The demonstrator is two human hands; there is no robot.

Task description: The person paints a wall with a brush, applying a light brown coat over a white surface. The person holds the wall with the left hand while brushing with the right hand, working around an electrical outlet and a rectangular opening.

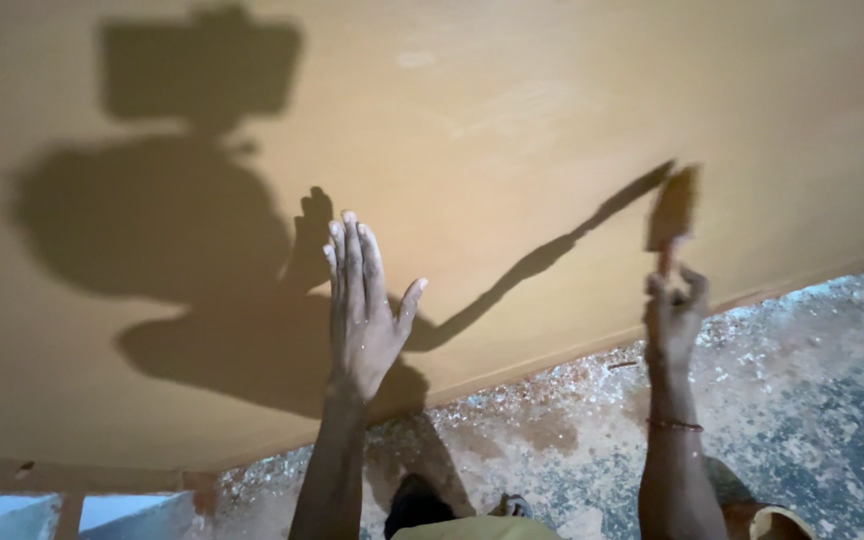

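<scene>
while the left hand (360, 318) lies flat and open on the smooth tan-painted wall (512, 110), the right hand (674, 312) grips a small brown scraper blade (674, 208) against it.

Warm light from behind throws hard shadows on the ochre wall (512, 120); the scraper (674, 208) is motion-blurred.

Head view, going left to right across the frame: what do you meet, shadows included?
Shadow of the person's head and camera → left hand, open and flat against the tan wall → long thin shadow of the arm → right hand, its grip closed on a small brown tool → speckled floor.
</scene>
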